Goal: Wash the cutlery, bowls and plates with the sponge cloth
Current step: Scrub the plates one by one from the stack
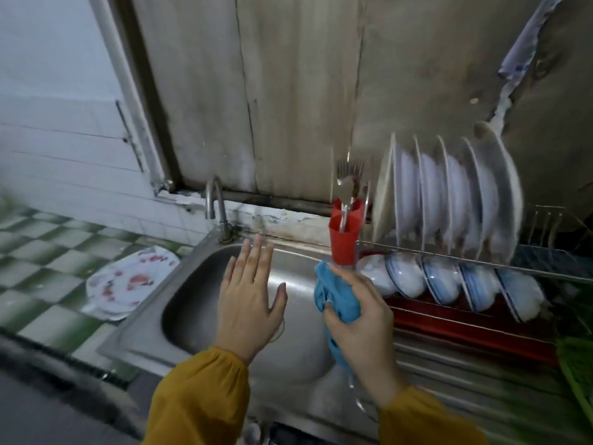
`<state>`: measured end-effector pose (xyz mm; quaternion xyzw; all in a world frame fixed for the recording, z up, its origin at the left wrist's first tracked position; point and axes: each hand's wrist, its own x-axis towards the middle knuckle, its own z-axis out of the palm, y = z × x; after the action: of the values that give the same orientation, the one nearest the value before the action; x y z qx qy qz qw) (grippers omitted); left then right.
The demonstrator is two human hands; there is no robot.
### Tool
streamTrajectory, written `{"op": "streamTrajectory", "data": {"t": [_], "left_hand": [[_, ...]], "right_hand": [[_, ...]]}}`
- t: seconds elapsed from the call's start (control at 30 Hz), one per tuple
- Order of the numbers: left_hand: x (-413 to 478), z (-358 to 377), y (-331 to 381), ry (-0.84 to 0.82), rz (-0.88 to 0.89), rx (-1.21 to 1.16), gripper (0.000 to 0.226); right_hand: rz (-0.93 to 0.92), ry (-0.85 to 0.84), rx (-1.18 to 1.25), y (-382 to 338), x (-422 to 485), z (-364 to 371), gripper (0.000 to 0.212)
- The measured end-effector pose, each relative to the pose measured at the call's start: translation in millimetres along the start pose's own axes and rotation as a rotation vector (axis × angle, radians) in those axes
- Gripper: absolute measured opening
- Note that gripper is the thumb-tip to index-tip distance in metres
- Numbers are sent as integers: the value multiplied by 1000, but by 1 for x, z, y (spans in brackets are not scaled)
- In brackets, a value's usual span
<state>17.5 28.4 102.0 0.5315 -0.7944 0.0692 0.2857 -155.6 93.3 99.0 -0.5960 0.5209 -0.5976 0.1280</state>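
Head view.

Cloth (337,300): blue, crumpled and bunched. It is grasped in the right hand (359,313), with the fingers curled round it. One end sticks out above the fist and the other hangs below it. It sits over the right edge of the sink (192,284), just below the red cup (345,239).

Left hand (250,300): released, fingers straight and spread, palm down over the basin, holding nothing. Both arms wear yellow sleeves (199,396).

Cutlery: forks (349,175) stand upright in the cup, tines up.

Plates (449,194): white, set on edge in a row in the upper tier of the wire rack (545,252).

Bowls (449,281): white with blue rims, tilted in a row in the lower tier, above a red tray (465,329).

One plate (128,284) with red smears lies flat on the counter (48,245), touching the sink's left rim.

Surface and room: the sink is stainless steel, with a curved tap (215,207) at its back rim. The counter has green and white check tiles. A stained grey panel (288,91) rises behind the sink, with white tiled wall (57,149) to its left. The frame is motion-blurred at the edges.
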Motion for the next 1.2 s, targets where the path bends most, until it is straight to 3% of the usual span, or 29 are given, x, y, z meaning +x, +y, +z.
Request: {"op": "streamTrajectory", "data": {"t": [0.23, 0.43, 0.6, 0.93, 1.2], "left_hand": [[-80, -39, -144, -29, -270, -21, 73], [-123, -59, -252, -105, -367, 13, 76], [-139, -60, -318, -189, -534, -43, 60], [-100, -10, -407, -425, -607, -108, 42], [-60, 47, -478, -683, -707, -96, 45]], "right_hand": [[50, -199, -33, -26, -43, 134, 61], [108, -258, -21, -45, -63, 229, 61], [174, -337, -16, -56, -66, 291, 52], [219, -420, -72, -49, -23, 389, 62], [241, -714, -293, -23, 47, 479, 52]]}}
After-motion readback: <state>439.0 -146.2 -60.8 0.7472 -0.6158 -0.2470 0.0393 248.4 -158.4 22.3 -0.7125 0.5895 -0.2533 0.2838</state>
